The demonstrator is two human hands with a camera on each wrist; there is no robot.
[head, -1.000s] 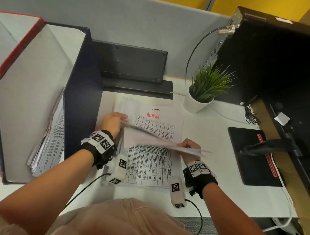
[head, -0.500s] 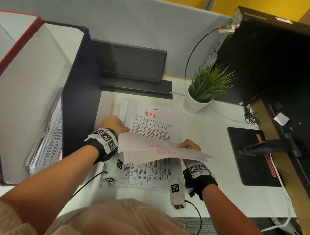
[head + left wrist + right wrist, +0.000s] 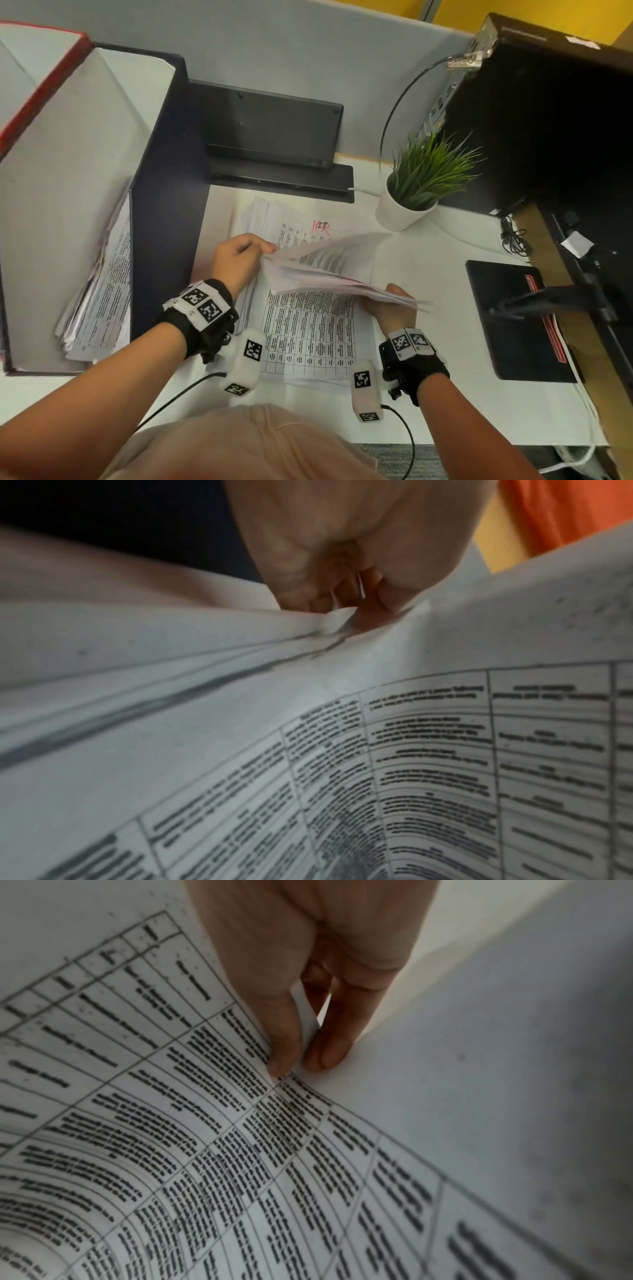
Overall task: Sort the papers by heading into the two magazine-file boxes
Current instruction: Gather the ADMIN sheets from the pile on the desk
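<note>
At the desk's left edge the navy magazine-file box (image 3: 164, 219) is standing upright, holding printed sheets. Just right of it, the left hand (image 3: 239, 260) is pinching the near corner of a few lifted papers (image 3: 318, 270) between thumb and fingers (image 3: 369, 607), while the right hand (image 3: 390, 305) is gripping their opposite edge. They are hanging above the paper stack (image 3: 308, 332) lying mid-desk, headed "HR" in red.

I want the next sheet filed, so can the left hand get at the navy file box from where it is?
Probably yes: the left hand is beside the navy file box, nothing between, but it's pinching lifted sheets.
</note>
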